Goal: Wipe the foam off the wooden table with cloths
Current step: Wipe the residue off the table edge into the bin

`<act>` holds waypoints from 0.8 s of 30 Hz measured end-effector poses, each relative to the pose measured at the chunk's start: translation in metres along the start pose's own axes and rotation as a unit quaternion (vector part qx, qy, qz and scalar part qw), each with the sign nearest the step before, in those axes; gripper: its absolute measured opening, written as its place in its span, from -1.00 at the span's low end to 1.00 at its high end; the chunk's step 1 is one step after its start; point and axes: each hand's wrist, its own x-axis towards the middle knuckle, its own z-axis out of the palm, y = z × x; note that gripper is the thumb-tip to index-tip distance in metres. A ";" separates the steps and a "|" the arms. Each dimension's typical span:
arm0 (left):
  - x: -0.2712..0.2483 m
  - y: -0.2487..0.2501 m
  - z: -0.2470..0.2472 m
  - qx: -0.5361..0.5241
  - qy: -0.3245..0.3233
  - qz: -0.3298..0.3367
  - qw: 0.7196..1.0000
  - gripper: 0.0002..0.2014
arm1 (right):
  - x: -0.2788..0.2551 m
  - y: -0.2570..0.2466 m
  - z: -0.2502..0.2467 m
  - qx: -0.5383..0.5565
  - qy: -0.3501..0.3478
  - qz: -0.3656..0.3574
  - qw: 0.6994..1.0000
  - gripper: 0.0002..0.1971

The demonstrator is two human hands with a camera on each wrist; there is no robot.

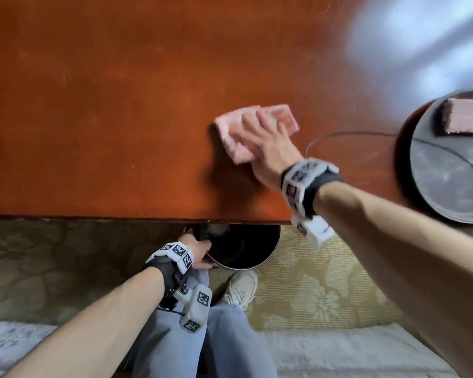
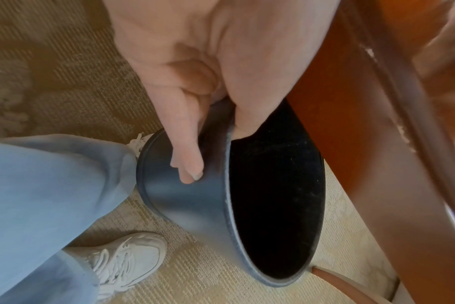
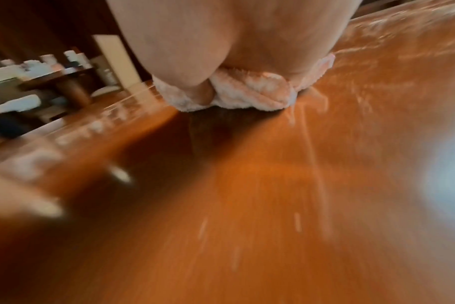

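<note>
Foam shows only as faint pale streaks and specks on the table [image 3: 286, 195], seen blurred in the right wrist view; from the head view the wood [image 1: 120, 105] looks nearly bare, with a dull smear here and there.

The right hand [image 1: 265, 143] lies flat on a folded pink cloth [image 1: 231, 132], fingers straight and spread, palm pressing it against the tabletop near the front edge. From the right wrist view the cloth [image 3: 247, 94] bunches up under the heel of the hand [image 3: 221, 41], its fluffy edge touching the wood. A dark shadow sits just left of the cloth.

The left hand [image 1: 198, 251] is below the table edge and grips the rim of a dark round bin [image 1: 246, 252]. In the left wrist view the thumb is inside the bin [image 2: 190, 195] and the fingers [image 2: 185, 148] are curled down its outer wall, pinching the rim between them. The bin is tilted, its mouth towards the table's underside, just beside the front edge.

At the table's right end a round dark tray [image 1: 448, 170] holds a second folded cloth [image 1: 464, 115], pinkish with a dark edge, well apart from the right hand. A thin cable [image 1: 352, 133] arcs across the wood between hand and tray.

Below are grey trousers [image 1: 224, 336], a white shoe [image 1: 242, 289] and a patterned carpet [image 1: 325, 290].
</note>
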 end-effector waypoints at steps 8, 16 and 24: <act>-0.022 -0.007 0.007 -0.007 0.040 -0.009 0.999 -0.55 | -0.174 -0.058 0.088 0.160 -0.050 -0.065 0.984 -0.36; -0.022 -0.016 0.029 -0.070 0.010 0.007 0.997 -0.74 | -0.188 -0.056 0.110 0.188 -0.058 0.129 0.972 -0.37; 0.013 -0.001 0.045 -0.036 0.009 0.024 0.999 -0.80 | -0.176 -0.020 0.152 0.155 -0.133 0.191 0.960 -0.51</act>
